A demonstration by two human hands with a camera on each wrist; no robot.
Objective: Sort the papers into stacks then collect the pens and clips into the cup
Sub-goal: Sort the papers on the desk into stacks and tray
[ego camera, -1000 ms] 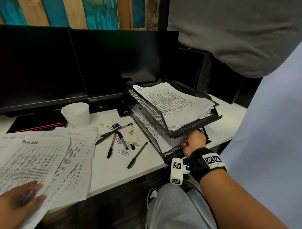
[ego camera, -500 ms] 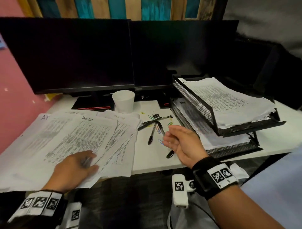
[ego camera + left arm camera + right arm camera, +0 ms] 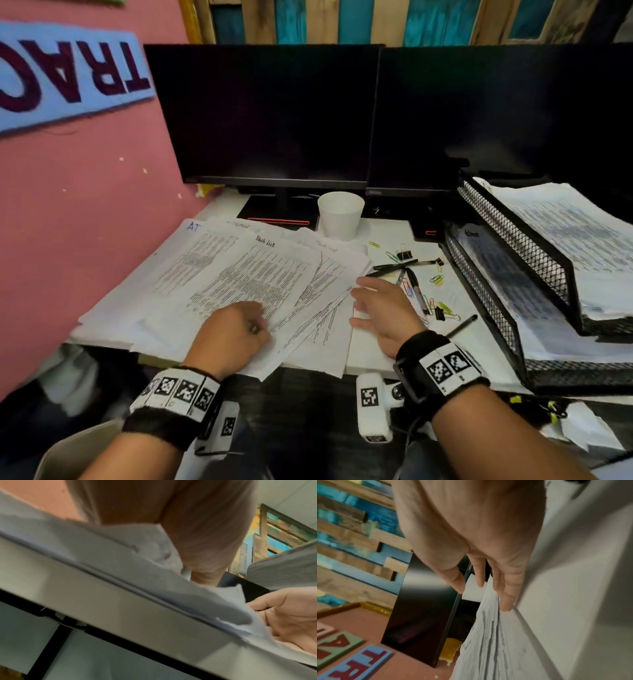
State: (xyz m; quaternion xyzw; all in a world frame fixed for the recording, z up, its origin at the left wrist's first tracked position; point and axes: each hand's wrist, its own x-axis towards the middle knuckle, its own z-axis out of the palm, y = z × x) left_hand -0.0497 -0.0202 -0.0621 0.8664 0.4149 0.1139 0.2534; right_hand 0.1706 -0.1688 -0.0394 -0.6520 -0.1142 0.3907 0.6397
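Loose printed papers (image 3: 239, 274) lie fanned over the left of the white desk (image 3: 383, 356). My left hand (image 3: 253, 325) rests on their near edge with fingers curled, pinching the top sheets; the left wrist view shows paper (image 3: 120, 561) folded up against that palm (image 3: 197, 547). Fingers straight, my right hand (image 3: 363, 301) touches the pile's right edge (image 3: 488, 642), as the right wrist view (image 3: 484, 592) confirms. A white paper cup (image 3: 340, 214) stands behind the papers. Black pens (image 3: 404, 270) and coloured paper clips (image 3: 436, 279) lie scattered to the right of that hand.
A black two-tier mesh tray (image 3: 507, 246) holding stacked papers stands at the right. Two dark monitors (image 3: 274, 113) line the back of the desk. A pink wall (image 3: 85, 222) closes the left side. Black binder clips (image 3: 404, 255) lie among the pens.
My right hand has left the lower tray and come left to the right edge of the spread papers. The view has turned left. The left hand has stayed on the papers.
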